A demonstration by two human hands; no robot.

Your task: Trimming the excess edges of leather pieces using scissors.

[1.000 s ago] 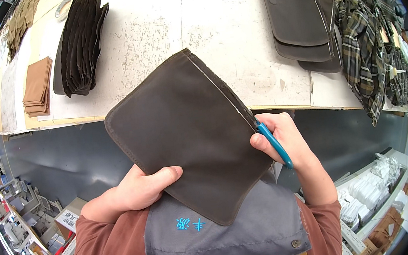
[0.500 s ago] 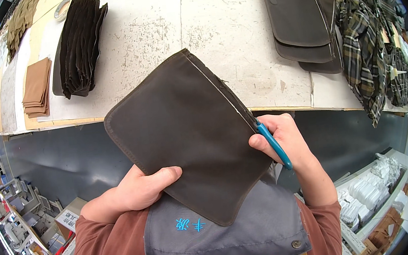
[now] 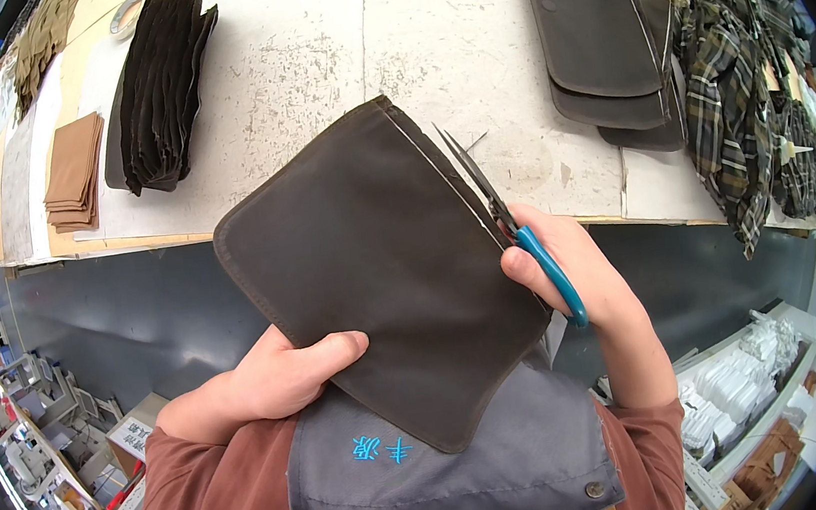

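A dark brown fabric panel (image 3: 367,250) with rounded corners is held up at a tilt between the table and my apron. My left hand (image 3: 306,372) is closed on its lower-left edge, thumb on top and fingers hidden beneath. My right hand (image 3: 574,256) grips a pair of scissors (image 3: 553,274) with blue handles, its thumb lying by the panel's right edge. The dark blades point up and away beside that edge, slightly parted at the tips. A pale stitched line runs along this edge, with a narrow raw strip outside it.
On the table (image 3: 292,117), a dark fabric stack (image 3: 159,97) and brown pieces (image 3: 74,177) lie left. Dark flaps (image 3: 593,27) lie right, beside plaid fabric (image 3: 735,117) hanging over the edge. A bin of white items (image 3: 744,378) stands lower right.
The scissor blades, hidden at the panel's edge before, now show outside it, pointing away. The panel has shifted slightly right. My left hand keeps its hold.
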